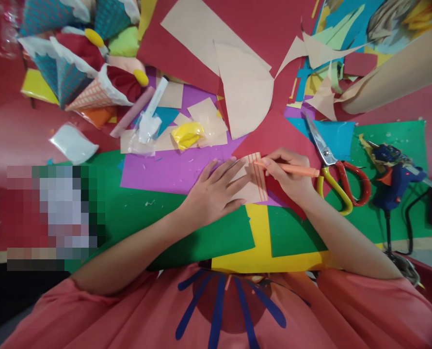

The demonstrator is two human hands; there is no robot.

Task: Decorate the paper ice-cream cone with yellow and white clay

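My left hand (pixel 216 191) lies flat with fingers spread on a small beige sheet (pixel 243 186) and presses it to the table. Along the sheet's right edge run several orange stripes. Pinched in my right hand (pixel 290 174) is an orange marker (pixel 296 169), its tip at the striped edge of the sheet. Beneath the sheet are purple (pixel 157 169) and red sheets. Scissors (pixel 327 155) with one yellow and one red handle lie just right of my right hand, blades part open.
A blue hot glue gun (pixel 397 186) with a cord rests at the right. Cone-shaped crafts (pixel 103 89) fill the back left. Clay packets, a yellow one (pixel 187 135) and a white one (pixel 73 143), lie nearer. A beige roll (pixel 393 72) and paper scraps sit back right.
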